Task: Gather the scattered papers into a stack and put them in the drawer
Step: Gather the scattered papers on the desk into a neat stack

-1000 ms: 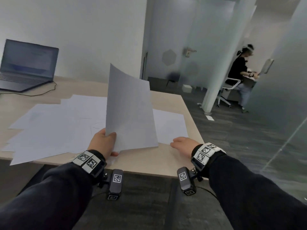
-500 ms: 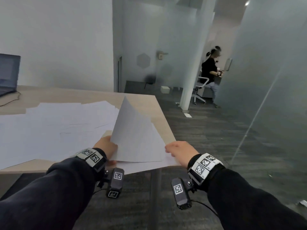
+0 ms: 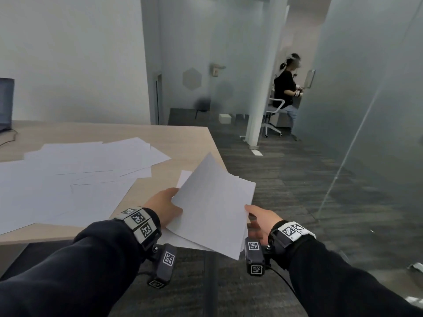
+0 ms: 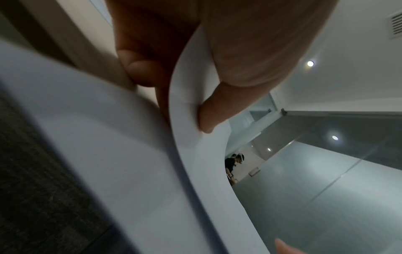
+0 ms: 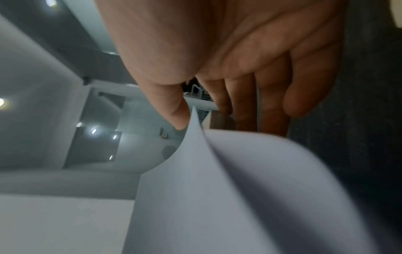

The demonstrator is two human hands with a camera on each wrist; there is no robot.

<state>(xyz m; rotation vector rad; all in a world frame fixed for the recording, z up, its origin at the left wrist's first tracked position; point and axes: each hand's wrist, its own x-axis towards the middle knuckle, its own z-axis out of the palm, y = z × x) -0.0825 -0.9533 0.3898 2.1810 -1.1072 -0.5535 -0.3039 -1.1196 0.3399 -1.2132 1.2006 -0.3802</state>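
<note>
My left hand [image 3: 166,205] pinches a white sheet [image 3: 212,209] by its left edge, thumb [image 4: 206,118] on one face and fingers behind, held tilted over the table's right front corner. A second sheet [image 3: 179,240] lies just beneath it. My right hand [image 3: 263,221] is at the sheets' right edge [image 5: 217,180], with the thumb [image 5: 176,111] on one side and straight fingers [image 5: 272,106] on the other. Several more scattered papers [image 3: 80,175] overlap flat on the table [image 3: 183,138] to the left. No drawer is in view.
A laptop [image 3: 5,104] stands at the table's far left. Grey carpet [image 3: 286,191] runs to the right of the table, bounded by a frosted glass wall [image 3: 366,110]. A white pillar [image 3: 261,88] stands beyond, and a seated person [image 3: 286,88] works far back.
The sheet in my left hand has come down from upright to a low tilt. My right hand drew a second sheet off the table's right side and brought it under the first. The view swung right.
</note>
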